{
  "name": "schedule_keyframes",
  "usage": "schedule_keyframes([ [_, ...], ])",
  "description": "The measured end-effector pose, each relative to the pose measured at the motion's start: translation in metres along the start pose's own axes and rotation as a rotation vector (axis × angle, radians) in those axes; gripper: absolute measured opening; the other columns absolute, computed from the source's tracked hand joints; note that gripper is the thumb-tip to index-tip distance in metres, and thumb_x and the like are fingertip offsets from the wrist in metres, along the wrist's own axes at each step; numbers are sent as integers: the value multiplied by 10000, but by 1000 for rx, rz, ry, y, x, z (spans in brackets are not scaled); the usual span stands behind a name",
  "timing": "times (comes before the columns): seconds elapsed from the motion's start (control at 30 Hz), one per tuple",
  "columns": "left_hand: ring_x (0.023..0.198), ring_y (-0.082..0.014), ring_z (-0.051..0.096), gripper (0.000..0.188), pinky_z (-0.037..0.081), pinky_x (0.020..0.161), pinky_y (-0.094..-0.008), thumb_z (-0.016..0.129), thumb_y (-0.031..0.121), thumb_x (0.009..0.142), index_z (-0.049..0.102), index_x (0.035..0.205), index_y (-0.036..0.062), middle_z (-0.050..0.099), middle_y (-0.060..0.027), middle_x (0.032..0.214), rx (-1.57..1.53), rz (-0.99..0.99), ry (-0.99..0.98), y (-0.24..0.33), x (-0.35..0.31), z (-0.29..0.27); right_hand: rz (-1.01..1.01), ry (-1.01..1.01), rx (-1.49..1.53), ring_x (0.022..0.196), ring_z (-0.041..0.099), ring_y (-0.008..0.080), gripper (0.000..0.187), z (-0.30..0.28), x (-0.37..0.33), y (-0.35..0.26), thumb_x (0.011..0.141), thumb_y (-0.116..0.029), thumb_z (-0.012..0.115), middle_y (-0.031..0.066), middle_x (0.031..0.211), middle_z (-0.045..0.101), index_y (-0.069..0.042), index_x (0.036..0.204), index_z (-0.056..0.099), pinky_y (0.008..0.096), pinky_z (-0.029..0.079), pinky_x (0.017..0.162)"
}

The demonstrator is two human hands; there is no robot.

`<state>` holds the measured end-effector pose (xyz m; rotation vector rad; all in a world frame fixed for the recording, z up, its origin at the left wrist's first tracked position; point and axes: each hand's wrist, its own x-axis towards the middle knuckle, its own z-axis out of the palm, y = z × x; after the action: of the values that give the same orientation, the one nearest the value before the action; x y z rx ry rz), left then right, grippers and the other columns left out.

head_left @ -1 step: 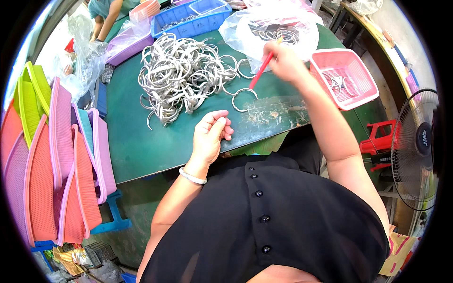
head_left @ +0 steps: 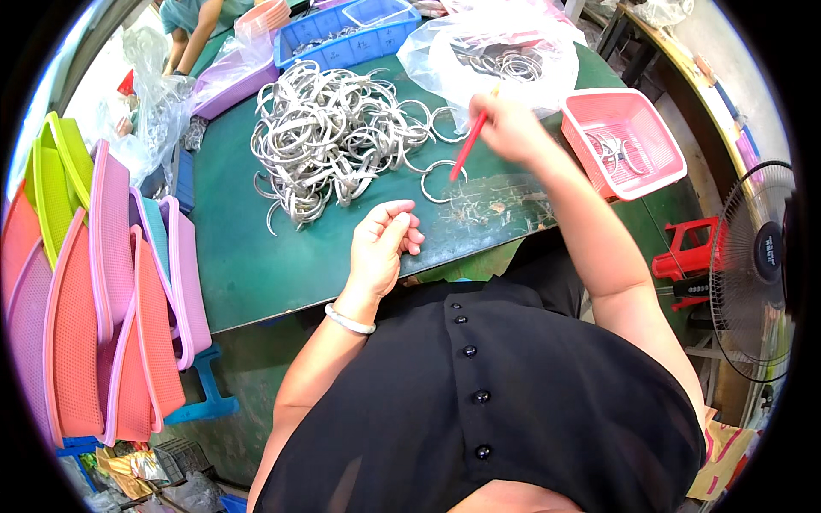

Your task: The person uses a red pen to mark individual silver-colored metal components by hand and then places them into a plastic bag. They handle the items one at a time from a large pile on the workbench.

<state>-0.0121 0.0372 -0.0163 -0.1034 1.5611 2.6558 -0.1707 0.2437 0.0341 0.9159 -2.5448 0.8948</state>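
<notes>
In my right hand [head_left: 506,128] is a slim red pen-like stick [head_left: 468,150], gripped with its lower tip pointing down at a single open silver-grey ring [head_left: 424,190]. Tip and ring edge overlap in view; whether they touch I cannot tell. My left hand [head_left: 382,244] rests near the table's front edge with its fingers loosely curled and the thumb laid over them; nothing shows in it. A pale bangle [head_left: 349,321] circles that wrist. Left of the ring lies a tangled heap of similar rings [head_left: 329,137] on the green table [head_left: 248,265].
Right of my right forearm stands a pink basket [head_left: 654,177] with a few rings inside. A clear bag [head_left: 428,51] with rings and a blue crate [head_left: 321,58] sit behind. Stacked coloured baskets [head_left: 111,248] line the left; a fan [head_left: 753,265] stands right. Another person's arm [head_left: 201,38] shows far left.
My right hand has shifted slightly left and toward me, bringing the red stick's tip down over the ring. My left hand and the rings have not moved.
</notes>
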Motion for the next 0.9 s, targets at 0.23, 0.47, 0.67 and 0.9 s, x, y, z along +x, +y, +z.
schedule_keyframes([
  [0.23, 643, -117, 555, 183, 443, 550, -224, 480, 81, 880, 533, 1027, -12, 579, -70, 820, 12, 7, -13, 0, 1, -2, 50, -107, 51, 715, 563, 349, 129, 38, -34, -16, 683, -16, 541, 153, 691, 566, -48, 802, 507, 410, 435, 627],
  [0.47, 643, -116, 554, 183, 442, 553, -221, 480, 80, 879, 534, 1027, -11, 579, -65, 819, 17, 0, -18, 0, 1, -1, 79, -143, -29, 707, 552, 355, 144, 22, -38, -19, 661, 50, 506, 168, 707, 555, -13, 787, 476, 389, 427, 609],
  [0.67, 642, -110, 552, 189, 437, 547, -217, 485, 92, 879, 532, 1029, -14, 577, -61, 814, 33, -3, -10, 0, 2, 0, -107, -223, 16, 702, 538, 352, 143, 7, -34, -22, 674, 42, 511, 157, 709, 543, -24, 793, 467, 399, 417, 611],
  [0.9, 550, -71, 521, 164, 410, 473, -182, 540, 121, 858, 564, 954, -9, 574, -31, 733, 135, -183, -86, 11, 7, 2, -453, -310, 132, 740, 519, 318, 157, 9, -34, -74, 683, 14, 550, 109, 755, 530, -59, 808, 488, 362, 418, 615],
])
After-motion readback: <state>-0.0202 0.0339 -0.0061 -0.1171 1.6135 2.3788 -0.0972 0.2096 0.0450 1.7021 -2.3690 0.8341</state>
